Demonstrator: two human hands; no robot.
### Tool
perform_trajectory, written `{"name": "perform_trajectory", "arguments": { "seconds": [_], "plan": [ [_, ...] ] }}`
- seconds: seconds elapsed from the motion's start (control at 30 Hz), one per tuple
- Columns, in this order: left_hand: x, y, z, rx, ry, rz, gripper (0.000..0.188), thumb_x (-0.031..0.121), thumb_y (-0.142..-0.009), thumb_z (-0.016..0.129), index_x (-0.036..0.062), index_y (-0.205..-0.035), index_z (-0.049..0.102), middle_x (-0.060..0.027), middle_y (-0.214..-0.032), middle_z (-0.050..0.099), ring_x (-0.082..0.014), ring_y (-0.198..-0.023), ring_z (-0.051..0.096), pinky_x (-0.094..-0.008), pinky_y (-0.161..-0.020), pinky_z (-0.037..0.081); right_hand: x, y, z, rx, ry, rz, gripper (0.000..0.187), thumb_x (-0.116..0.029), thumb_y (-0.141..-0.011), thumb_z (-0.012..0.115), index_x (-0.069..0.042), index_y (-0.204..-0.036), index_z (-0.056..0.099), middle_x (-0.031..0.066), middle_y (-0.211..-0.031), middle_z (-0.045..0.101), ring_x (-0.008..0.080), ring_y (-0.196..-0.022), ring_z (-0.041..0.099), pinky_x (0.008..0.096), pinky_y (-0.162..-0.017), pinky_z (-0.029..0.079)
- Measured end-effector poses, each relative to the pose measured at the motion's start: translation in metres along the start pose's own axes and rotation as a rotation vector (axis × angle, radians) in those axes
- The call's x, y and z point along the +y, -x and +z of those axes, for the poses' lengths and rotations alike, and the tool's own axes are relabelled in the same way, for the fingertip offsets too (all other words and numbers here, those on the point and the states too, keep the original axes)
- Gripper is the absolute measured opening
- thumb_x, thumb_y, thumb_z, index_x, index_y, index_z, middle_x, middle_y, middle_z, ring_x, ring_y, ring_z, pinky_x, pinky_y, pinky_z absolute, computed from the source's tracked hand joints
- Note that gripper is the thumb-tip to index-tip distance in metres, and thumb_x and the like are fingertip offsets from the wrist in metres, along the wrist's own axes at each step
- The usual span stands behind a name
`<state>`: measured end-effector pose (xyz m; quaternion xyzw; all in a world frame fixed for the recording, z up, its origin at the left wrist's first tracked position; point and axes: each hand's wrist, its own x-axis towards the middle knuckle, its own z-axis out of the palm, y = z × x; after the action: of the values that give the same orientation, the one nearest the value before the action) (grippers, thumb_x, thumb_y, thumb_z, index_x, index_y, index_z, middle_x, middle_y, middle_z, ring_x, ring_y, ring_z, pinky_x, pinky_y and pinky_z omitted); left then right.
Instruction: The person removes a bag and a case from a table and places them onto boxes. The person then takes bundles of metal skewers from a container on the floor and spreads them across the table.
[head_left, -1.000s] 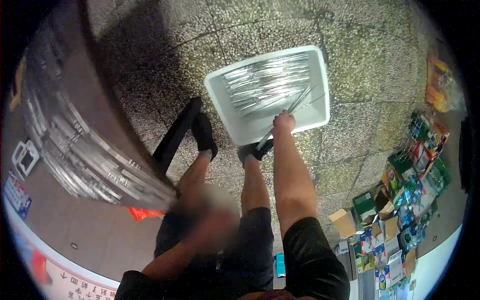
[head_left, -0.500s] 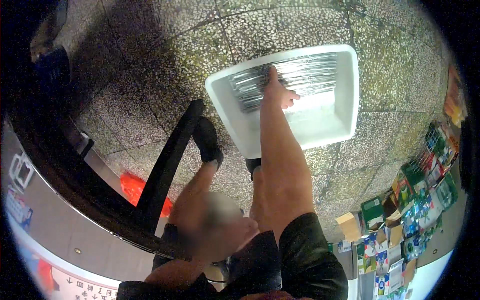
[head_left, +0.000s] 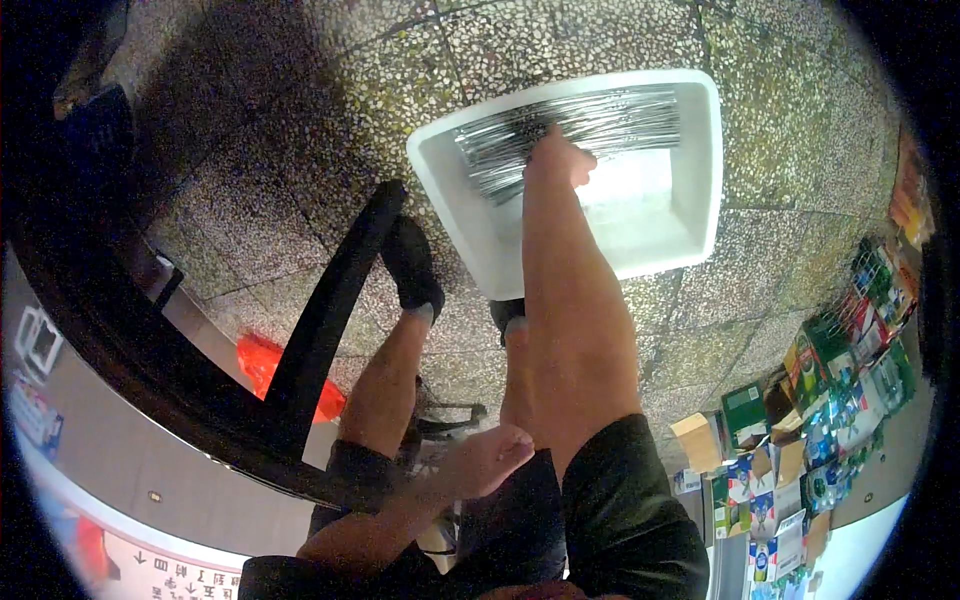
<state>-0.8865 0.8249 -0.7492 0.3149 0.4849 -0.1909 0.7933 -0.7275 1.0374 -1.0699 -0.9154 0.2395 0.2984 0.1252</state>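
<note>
White plastic forms the tub (head_left: 695,200), seen in the head view standing on a speckled stone floor (head_left: 765,255), ahead of the person and slightly to the right. Thin, shiny metal rods (head_left: 630,118) lie in it side by side, running roughly left to right, massed along the far part and down the left side. The near right part of the tub's bottom is bare and brightly lit.

The right hand (head_left: 560,162) reaches over the near rim into the tub and is at the rods. Its grip is partly bent, with one finger (head_left: 553,134) directed toward the far side; whether it has hold of any rod cannot be told. The left hand (head_left: 497,460) is well apart from the tub, above the lap, its grip curled into a loose fist, nothing seen in it.

To the left, a black counter edge (head_left: 175,335) curves past, with a black leg (head_left: 338,290) slanting beside the left shoe (head_left: 410,262). A red bag (head_left: 258,362) lies behind that leg. To the right are stacked cartons (head_left: 745,420), some with open flaps.
</note>
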Motion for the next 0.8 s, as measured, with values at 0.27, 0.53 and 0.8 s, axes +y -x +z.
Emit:
{"name": "perform_trajectory", "arguments": {
  "seconds": [0.27, 0.53, 0.8],
  "plan": [
    [0.018, 0.007, -0.001, 0.023, 0.088, 0.054, 0.029, 0.026, -0.091, 0.058, 0.0006, -0.105, 0.056, -0.0121, -0.095, 0.062, -0.0190, -0.092, 0.062, -0.0328, -0.082, 0.050, 0.001, 0.006, -0.015, -0.061, -0.208, 0.025, 0.066, -0.010, -0.067, 0.075, 0.010, -0.114, 0.034, 0.0211, -0.105, 0.056, 0.0286, -0.092, 0.060, 0.0346, -0.079, 0.052],
    [-0.025, 0.006, -0.001, -0.018, -0.006, 0.065, 0.027, 0.028, -0.092, 0.057, 0.0017, -0.100, 0.057, -0.0096, -0.090, 0.062, -0.0177, -0.086, 0.061, -0.0312, -0.075, 0.049, 0.048, -0.007, -0.028, -0.536, -0.869, -0.158, 0.046, 0.000, -0.071, 0.065, 0.007, -0.113, 0.047, 0.0147, -0.102, 0.058, 0.0259, -0.085, 0.060, 0.0393, -0.069, 0.052],
    [0.006, -0.001, 0.002, 0.240, -0.311, 0.140, 0.029, 0.025, -0.086, 0.062, 0.0024, -0.102, 0.058, -0.0157, -0.097, 0.061, -0.0299, -0.092, 0.060, -0.0396, -0.080, 0.048, 0.076, -0.057, -0.093, -0.865, -0.771, -0.154, 0.036, 0.000, -0.079, 0.057, 0.003, -0.114, 0.047, 0.0122, -0.095, 0.058, 0.0256, -0.079, 0.060, 0.0375, -0.068, 0.053]
  ]
}}
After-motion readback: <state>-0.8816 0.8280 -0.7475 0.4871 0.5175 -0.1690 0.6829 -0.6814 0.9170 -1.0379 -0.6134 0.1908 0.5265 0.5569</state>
